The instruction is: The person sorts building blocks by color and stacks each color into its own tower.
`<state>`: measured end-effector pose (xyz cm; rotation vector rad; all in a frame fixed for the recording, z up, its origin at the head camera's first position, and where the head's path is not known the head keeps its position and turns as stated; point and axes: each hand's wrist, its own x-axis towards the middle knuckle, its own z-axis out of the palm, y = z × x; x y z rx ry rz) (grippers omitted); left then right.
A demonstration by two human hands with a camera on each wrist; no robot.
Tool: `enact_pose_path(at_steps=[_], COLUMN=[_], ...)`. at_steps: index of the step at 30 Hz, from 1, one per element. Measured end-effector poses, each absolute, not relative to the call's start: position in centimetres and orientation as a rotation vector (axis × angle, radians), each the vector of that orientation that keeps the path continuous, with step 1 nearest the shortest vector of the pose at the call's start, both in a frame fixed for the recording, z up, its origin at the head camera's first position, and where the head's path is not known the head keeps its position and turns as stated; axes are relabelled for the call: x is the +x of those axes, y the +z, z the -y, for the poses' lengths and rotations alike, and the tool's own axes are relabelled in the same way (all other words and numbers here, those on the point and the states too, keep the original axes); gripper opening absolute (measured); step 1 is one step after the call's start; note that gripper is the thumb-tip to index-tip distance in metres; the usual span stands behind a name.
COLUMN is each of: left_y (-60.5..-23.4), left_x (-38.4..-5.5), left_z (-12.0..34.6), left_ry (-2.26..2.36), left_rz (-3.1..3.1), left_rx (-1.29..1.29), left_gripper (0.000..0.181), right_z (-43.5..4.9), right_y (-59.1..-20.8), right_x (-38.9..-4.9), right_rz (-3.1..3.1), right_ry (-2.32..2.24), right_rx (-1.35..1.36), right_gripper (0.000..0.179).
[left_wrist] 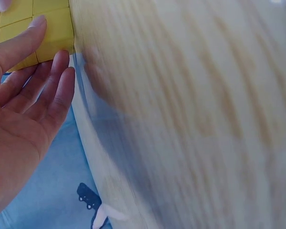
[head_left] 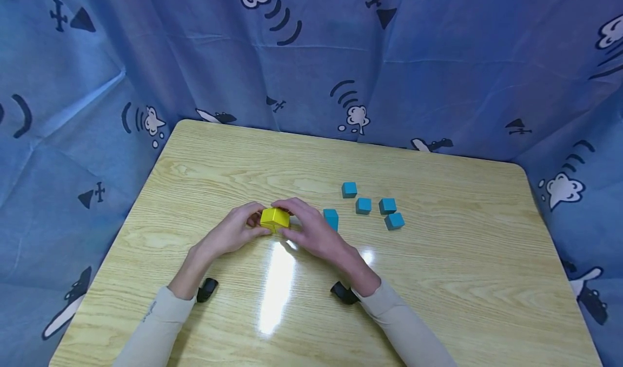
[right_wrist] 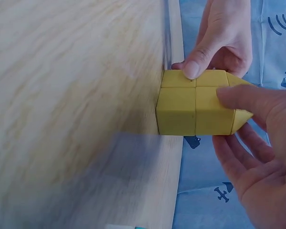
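A yellow block stack (head_left: 274, 217) stands upright on the table, in front of me. The right wrist view shows it as several square yellow blocks (right_wrist: 176, 112) fitted together, with pointed yellow pieces (right_wrist: 241, 120) at the upper end. My left hand (head_left: 232, 232) grips its left side, the thumb on the near face and the fingers round behind. From the right, my right hand (head_left: 313, 229) pinches it near the top between thumb and fingers. In the left wrist view my left hand (left_wrist: 26, 114) holds the blocks' lower part; their far side is hidden.
Right of my right hand stands a larger teal block (head_left: 331, 218), partly hidden by it. Several small teal cubes (head_left: 363, 206) lie farther right on the wooden table (head_left: 462, 280). Blue patterned cloth (head_left: 316, 64) hangs behind the far edge. Black devices (head_left: 344, 293) sit under both wrists.
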<state>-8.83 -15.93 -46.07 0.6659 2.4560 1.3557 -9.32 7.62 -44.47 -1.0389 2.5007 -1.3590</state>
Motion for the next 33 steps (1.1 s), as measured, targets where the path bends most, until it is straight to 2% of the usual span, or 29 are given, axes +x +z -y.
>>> enact_pose_path(at_steps=[9,16,19,24,33], left_y=[-46.2,-45.0,-44.3,-43.4,-41.9], left_x=[-8.9,-8.8,-8.9,-8.9,-8.2], left_z=[15.8,15.5,15.0,14.0,11.6], left_ry=[1.309,1.224,1.227,1.286,1.509], left_rz=[-2.485,-2.578,-2.603,-2.614,-2.622], left_rx=[0.700,0.686,0.708,0.754,0.998], left_gripper=[0.033,0.063,0.068,0.061,0.035], right_z=[-8.0,-9.1,-9.9,-11.3,-14.2], right_y=[-44.6,-44.4,-44.4,-44.4,-44.1], right_x=[-9.1,-9.0,-8.9,-8.9,-8.8], right_rz=[-2.529,-2.571,-2.598,-2.643,-2.725], right_ry=[-1.310,-1.294,-1.277,-1.270,-1.312], right_rx=[-1.028,-0.998,-0.987,-0.966,-0.892], right_gripper=[0.056,0.057,0.054,0.049,0.044])
